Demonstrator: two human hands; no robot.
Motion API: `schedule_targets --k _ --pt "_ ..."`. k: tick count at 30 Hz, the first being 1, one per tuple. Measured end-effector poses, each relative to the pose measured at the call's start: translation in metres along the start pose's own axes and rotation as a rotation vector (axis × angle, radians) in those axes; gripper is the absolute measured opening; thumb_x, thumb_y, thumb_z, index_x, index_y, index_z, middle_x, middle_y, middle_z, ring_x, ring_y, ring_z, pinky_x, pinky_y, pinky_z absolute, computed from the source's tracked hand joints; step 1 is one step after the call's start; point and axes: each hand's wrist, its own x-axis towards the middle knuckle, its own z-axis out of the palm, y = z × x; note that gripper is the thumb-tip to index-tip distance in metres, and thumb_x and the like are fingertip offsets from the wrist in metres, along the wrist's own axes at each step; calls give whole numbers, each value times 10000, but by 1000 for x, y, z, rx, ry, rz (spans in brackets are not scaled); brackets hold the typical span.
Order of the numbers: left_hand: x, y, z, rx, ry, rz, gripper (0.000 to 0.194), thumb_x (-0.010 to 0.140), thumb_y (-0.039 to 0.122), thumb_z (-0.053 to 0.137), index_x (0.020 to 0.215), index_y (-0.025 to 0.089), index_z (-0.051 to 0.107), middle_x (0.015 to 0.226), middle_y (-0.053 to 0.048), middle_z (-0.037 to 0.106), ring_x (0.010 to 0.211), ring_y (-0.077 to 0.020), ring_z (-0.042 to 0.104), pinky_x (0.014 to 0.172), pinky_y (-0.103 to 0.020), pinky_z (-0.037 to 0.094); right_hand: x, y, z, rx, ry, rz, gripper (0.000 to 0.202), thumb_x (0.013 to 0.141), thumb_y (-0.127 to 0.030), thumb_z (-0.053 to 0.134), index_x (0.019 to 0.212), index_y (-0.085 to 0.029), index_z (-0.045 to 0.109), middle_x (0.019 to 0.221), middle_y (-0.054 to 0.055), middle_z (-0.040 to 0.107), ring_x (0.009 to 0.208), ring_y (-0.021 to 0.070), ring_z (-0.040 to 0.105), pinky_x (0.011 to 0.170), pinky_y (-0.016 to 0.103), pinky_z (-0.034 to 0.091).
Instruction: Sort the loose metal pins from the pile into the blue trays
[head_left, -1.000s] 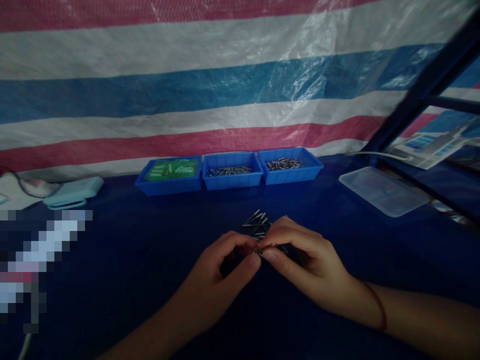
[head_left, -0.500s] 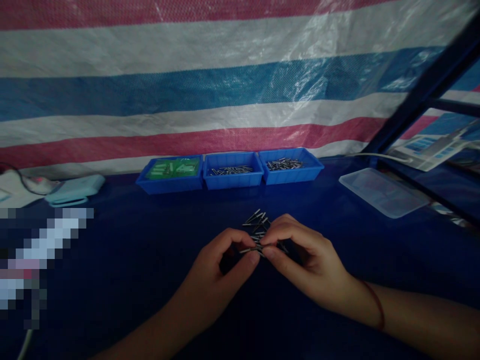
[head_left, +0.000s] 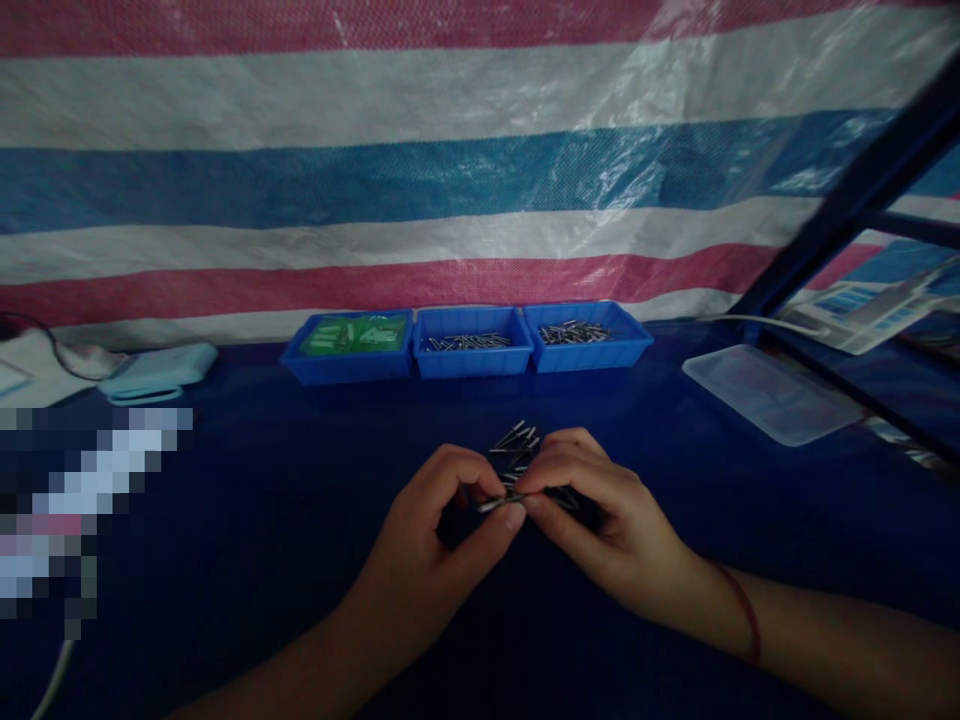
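Note:
My left hand and my right hand meet fingertip to fingertip over a dark blue table cover. Between them they pinch a thin metal pin, lying roughly level. A small loose pile of the same metal pins lies on the cover just beyond my fingers. My right wrist wears a thin red cord.
Three blue bins stand in a row at the back: the left bin holds green parts, the middle bin and right bin hold metal pins. A clear plastic lid lies right, a pale blue device left, a dark frame far right.
The pin between my fingertips now sticks out further to the left, into my left hand's pinch. Both hands stay in about the same spot; the view has tilted slightly.

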Motion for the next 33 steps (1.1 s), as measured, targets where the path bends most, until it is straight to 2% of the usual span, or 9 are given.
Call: schedule_targets --k 5,8,11,14,18,22,26,29,33 --pt "-3 -5 2 -45 30 -87 98 812 259 545 886 238 484 798 7 535 746 -153 535 677 -291 447 10 3 -10 -114 -1 -30 93 845 -178 549 876 -234 617 779 14 644 833 176 567 771 349 450" --pt "-5 -7 3 -64 55 -128 188 827 267 529 998 249 453 858 -7 556 790 -164 559 701 -311 461 30 20 -30 -350 225 -33 76 858 -228 535 847 -227 610 821 28 656 828 188 573 789 368 428" --pt "-4 -6 2 -8 26 -88 186 840 251 509 1021 244 469 866 -15 565 781 -163 558 698 -315 460 51 48 -56 -630 444 15 161 871 -290 500 813 -217 630 804 51 668 825 227 577 775 399 413" --pt "-2 -4 0 110 -25 -35 142 846 221 493 987 234 507 860 -17 563 732 -155 536 641 -294 446 59 73 -76 -896 395 127 208 846 -348 519 883 -192 651 845 79 680 851 287 565 727 425 383" --pt "1 -6 -5 273 -44 -38 156 846 200 492 994 217 538 935 -37 551 749 -160 531 659 -305 452 52 83 -83 -936 350 190 280 829 -370 521 1008 -177 620 865 87 674 854 299 559 694 403 369" --pt "6 -13 -10 431 -66 30 182 847 203 502 1016 206 571 1015 -59 536 942 -213 518 841 -397 421 41 74 -69 -843 246 100 217 836 -316 507 961 -180 620 871 68 664 849 258 564 734 384 380" --pt "9 -17 -11 544 -168 70 189 840 240 537 1020 229 591 1021 -56 539 931 -226 506 824 -431 416 33 62 -51 -750 73 -20 167 844 -292 504 916 -200 623 897 49 665 861 234 565 761 380 380" --pt "8 -17 -11 602 -220 75 151 833 249 555 976 245 602 1046 -46 534 934 -233 499 807 -439 409 29 52 -43 -690 29 -75 163 850 -279 504 919 -199 627 909 47 669 878 226 563 773 376 383" --pt "6 -19 -12 619 -246 93 96 872 236 509 900 222 600 1047 -40 538 929 -223 498 797 -421 400 26 42 -38 -597 -4 -63 150 852 -247 508 921 -188 627 899 45 670 879 208 556 778 358 384"
